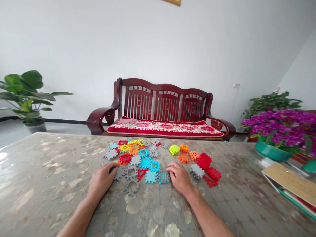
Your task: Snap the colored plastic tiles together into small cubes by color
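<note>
Both hands rest on the table beside a loose spread of flat toothed plastic building tiles. My left hand (102, 178) lies at the left edge of the spread, thumb and fingers slightly apart, close to a grey tile (120, 173). My right hand (179, 177) is at the other side, its fingers stretched out and loosely bent, tips next to a grey window tile (163, 176) with blue behind it. Between the hands lie light-blue tiles (151, 176), grey frame tiles (132, 187) and a red lattice tile (142, 174). Neither hand visibly holds anything.
Right of my right hand are stacked red tiles (204, 161), grey tiles (197, 171) and orange tiles (184, 158). A yellow-green stack (174, 149) stands farther back. Purple flowers (278, 126) in a teal pot and a cardboard-topped box (291, 181) occupy the right side. Beyond is a wooden bench (160, 102).
</note>
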### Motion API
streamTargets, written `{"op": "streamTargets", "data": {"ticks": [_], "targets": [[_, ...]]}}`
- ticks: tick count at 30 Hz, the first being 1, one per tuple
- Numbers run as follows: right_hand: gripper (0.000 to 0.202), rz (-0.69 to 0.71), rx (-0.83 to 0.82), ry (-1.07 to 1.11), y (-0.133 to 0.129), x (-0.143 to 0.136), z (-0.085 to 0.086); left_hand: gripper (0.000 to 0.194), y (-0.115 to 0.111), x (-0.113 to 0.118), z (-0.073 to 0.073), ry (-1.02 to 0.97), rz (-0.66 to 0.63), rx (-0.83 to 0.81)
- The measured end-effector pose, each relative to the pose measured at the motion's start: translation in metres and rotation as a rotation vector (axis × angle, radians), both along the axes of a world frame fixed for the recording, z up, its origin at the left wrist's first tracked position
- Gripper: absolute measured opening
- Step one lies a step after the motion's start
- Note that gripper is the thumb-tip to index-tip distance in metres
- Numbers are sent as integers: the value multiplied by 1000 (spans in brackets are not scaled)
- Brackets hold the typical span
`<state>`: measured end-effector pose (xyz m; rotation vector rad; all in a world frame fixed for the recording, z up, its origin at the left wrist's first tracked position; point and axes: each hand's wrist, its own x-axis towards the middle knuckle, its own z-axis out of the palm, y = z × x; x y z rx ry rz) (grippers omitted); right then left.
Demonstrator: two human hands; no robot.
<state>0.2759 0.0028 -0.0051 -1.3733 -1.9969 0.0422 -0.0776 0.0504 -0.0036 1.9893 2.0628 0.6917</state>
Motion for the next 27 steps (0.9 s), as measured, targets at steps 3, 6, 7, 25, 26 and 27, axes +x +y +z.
{"op": "streamTargets", "data": {"ticks": [3, 6, 7, 25, 26, 27], "targets": [[35, 2, -1, -5, 0, 0, -1, 38, -1, 1, 1, -11, -3, 8], [35, 6, 0, -8, 0, 0, -1, 39, -2, 2, 4, -13, -1, -7], [35, 7, -1, -9, 0, 0, -1, 39, -2, 2, 4, -12, -1, -12], [38, -42, -8, -48, 1, -1, -2, 35, -4, 3, 7, -20, -4, 28], [38, -53, -5, -43, 1, 0, -2, 36, -4, 3, 7, -20, -4, 23], [39, -73, 3, -32, 2, 1, -2, 36, -4, 3, 7, -21, -6, 19]]}}
